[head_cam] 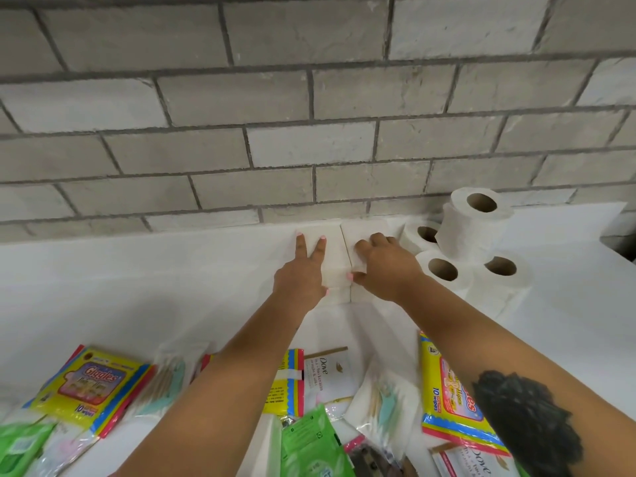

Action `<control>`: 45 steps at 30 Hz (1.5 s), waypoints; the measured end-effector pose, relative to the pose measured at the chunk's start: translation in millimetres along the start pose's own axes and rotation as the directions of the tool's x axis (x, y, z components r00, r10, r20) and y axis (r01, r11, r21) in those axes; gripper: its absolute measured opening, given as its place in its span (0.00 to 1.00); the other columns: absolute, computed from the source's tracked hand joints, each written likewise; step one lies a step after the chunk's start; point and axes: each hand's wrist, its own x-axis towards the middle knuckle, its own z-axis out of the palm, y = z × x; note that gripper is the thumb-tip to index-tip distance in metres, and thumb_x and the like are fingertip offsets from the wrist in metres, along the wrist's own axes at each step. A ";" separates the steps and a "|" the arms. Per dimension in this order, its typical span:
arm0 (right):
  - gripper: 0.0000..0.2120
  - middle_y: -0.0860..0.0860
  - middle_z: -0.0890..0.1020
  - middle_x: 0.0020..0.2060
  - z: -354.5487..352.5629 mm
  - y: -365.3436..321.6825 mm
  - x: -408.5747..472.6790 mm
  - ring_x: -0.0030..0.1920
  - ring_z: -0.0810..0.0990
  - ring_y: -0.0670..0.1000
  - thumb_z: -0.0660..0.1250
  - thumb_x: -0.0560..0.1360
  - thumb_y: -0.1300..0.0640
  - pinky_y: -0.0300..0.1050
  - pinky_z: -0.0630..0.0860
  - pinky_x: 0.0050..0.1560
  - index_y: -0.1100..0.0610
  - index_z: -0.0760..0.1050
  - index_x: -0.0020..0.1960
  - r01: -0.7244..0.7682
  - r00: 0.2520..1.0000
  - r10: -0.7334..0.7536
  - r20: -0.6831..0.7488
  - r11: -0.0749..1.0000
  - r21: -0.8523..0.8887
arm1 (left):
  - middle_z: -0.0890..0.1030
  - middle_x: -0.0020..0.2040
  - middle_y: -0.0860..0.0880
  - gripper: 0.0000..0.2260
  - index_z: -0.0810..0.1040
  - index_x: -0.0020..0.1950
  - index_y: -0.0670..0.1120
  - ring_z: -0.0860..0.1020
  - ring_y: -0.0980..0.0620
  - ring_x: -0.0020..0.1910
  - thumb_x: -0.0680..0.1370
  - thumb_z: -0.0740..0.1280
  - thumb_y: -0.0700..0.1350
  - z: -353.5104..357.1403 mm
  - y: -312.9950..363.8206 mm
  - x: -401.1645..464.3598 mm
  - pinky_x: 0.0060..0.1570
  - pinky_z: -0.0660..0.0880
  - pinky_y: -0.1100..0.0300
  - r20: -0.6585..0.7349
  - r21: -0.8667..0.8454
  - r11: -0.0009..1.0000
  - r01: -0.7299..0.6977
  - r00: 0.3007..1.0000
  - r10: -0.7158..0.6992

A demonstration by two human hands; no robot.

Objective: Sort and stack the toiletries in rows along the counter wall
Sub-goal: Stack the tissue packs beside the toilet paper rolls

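Step in hand: two white tissue packs are being squared side by side against the brick wall (pixel 309 98), at the far edge of the white tabletop (pixel 120 287).
Left hand (pixel 303 273): laid flat on the left tissue pack (pixel 332 259), fingers straight and spread, pressing down and toward the wall.
Right hand (pixel 385 266): set on the right tissue pack (pixel 361 228), fingers bent over its top with the thumb at the near corner by the seam; whether it is pinched or only pushed cannot be told.
Doing it well: both packs are best pushed together until their far edges meet the wall and the seam between them is closed, with the pressure kept even, since soft packs are likely to skew or bulge under a one-sided push.
Toilet rolls (pixel 475 235): stacked just right of the packs, one roll on top of three; the right pack should be slid up to them without being knocked into them.
Materials: the packs are pale, matte, squarish blocks, likely yielding; the rolls are soft paper with brown card cores; the wall is rough grey brick; the tabletop is smooth.
Left to sort: yellow wipes packets (pixel 89 383), green packets (pixel 309 445), cotton swab bags (pixel 168 376) and soap boxes (pixel 330 373) lie loose along the near edge.
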 end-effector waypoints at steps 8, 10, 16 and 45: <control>0.29 0.56 0.65 0.68 -6.9 -5.5 -0.8 0.71 0.59 0.58 0.61 0.75 0.41 0.61 0.53 0.72 0.53 0.62 0.71 -0.030 0.998 0.038 0.052 0.990 -0.141 | 0.39 0.78 0.43 0.49 0.37 0.77 0.49 0.41 0.38 0.76 0.70 0.67 0.65 -14.2 7.1 0.1 0.68 0.42 0.31 0.056 0.139 0.989 0.042 0.997 -0.051; 0.30 0.57 0.60 0.71 -7.8 -8.0 -2.9 0.73 0.54 0.59 0.60 0.75 0.39 0.64 0.48 0.73 0.51 0.60 0.72 -0.038 0.998 0.045 0.040 0.984 -0.176 | 0.40 0.78 0.43 0.53 0.34 0.76 0.47 0.42 0.39 0.77 0.69 0.67 0.66 -16.8 10.7 -7.1 0.69 0.40 0.33 0.021 0.057 0.996 0.063 0.998 -0.064; 0.38 0.54 0.46 0.77 -8.7 -14.4 -24.5 0.76 0.45 0.59 0.60 0.76 0.40 0.64 0.45 0.73 0.51 0.45 0.77 -0.027 0.999 0.023 -0.047 0.997 -0.073 | 0.45 0.78 0.45 0.43 0.37 0.77 0.44 0.46 0.44 0.77 0.76 0.62 0.60 -24.3 12.3 -42.1 0.72 0.41 0.36 -0.179 -0.168 0.985 0.030 0.982 -0.061; 0.54 0.47 0.55 0.74 31.5 -137.8 -190.2 0.74 0.52 0.50 0.79 0.60 0.49 0.42 0.53 0.72 0.48 0.51 0.76 0.244 0.907 -0.368 0.206 0.857 0.454 | 0.49 0.77 0.54 0.56 0.48 0.77 0.52 0.47 0.56 0.76 0.58 0.77 0.60 -5.4 -129.9 -246.9 0.76 0.47 0.50 0.306 -0.378 0.925 -0.051 0.936 0.176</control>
